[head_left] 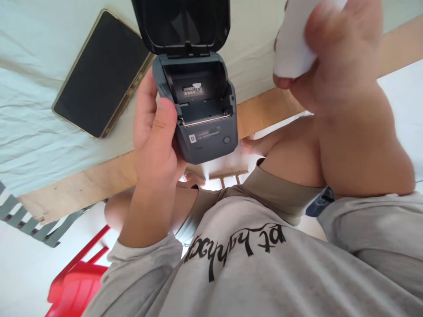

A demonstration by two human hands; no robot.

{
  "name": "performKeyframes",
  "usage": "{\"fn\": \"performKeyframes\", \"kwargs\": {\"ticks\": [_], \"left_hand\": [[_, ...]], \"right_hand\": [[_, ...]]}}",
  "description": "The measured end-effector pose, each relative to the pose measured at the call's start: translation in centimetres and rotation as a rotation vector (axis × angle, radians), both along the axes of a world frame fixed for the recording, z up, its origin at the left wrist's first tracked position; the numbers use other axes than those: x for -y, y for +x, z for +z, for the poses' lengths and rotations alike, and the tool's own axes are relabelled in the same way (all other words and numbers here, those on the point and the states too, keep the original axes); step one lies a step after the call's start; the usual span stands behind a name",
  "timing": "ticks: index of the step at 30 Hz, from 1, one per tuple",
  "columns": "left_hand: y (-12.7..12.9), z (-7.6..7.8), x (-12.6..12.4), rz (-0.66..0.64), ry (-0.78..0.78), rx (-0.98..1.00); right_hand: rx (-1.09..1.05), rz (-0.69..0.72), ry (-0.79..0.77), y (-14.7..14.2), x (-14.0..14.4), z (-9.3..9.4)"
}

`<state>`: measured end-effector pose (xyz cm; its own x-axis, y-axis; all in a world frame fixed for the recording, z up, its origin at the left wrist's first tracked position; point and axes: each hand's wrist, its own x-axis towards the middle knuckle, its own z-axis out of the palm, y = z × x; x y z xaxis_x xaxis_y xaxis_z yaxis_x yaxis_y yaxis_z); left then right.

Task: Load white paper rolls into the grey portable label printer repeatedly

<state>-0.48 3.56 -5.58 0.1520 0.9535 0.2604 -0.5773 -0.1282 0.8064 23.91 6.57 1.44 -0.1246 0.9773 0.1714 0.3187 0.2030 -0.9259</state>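
Observation:
My left hand (155, 136) is wrapped around the side of a small dark grey label printer (211, 143), thumb on its front edge. The printer's black lid (185, 26) stands raised, and its paper compartment shows a small printed label on the inner wall and no roll inside. A power button and a Bluetooth mark are on the front face. At the upper right, my right hand (337, 57), partly blurred, is closed on a piece of white paper (292, 48). Fingers and the frame's top edge hide part of the paper, so I cannot tell its full shape.
A smartphone (99, 72) with a gold-edged case lies on the pale green cloth (29, 88) at left. The table's wooden edge (82, 189) runs below the printer. A red plastic chair (79, 281) stands at lower left, near a dark green slatted piece (26, 220).

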Motion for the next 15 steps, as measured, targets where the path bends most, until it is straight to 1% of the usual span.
{"fn": "performKeyframes", "kwargs": {"ticks": [1,2,4,7,9,12,14,15], "left_hand": [[0.1,0.2,0.1,-0.002,-0.005,-0.004],[0.2,0.4,0.2,0.008,-0.010,-0.006],[0.4,0.8,0.4,0.034,-0.013,-0.013],[0.9,1.3,0.9,0.039,-0.023,-0.005],[1.0,1.5,1.1,0.036,-0.038,0.015],[0.9,1.2,1.0,0.033,-0.025,-0.001],[0.8,0.8,0.7,0.040,-0.010,-0.031],[0.7,0.5,0.7,0.047,-0.009,-0.039]], "right_hand": [[-0.037,0.037,0.061,0.2,0.1,-0.3],[-0.022,0.070,0.115,0.3,0.2,-0.6],[0.138,0.112,0.199,0.4,0.1,-0.9],[0.429,0.100,0.294,0.2,-0.2,-1.0],[0.552,0.097,0.300,0.0,-0.3,-1.0],[0.652,0.101,0.236,0.0,0.0,-1.0],[0.639,0.131,0.237,0.3,0.3,-1.0],[0.603,0.139,0.285,0.7,0.5,-1.0]]}}
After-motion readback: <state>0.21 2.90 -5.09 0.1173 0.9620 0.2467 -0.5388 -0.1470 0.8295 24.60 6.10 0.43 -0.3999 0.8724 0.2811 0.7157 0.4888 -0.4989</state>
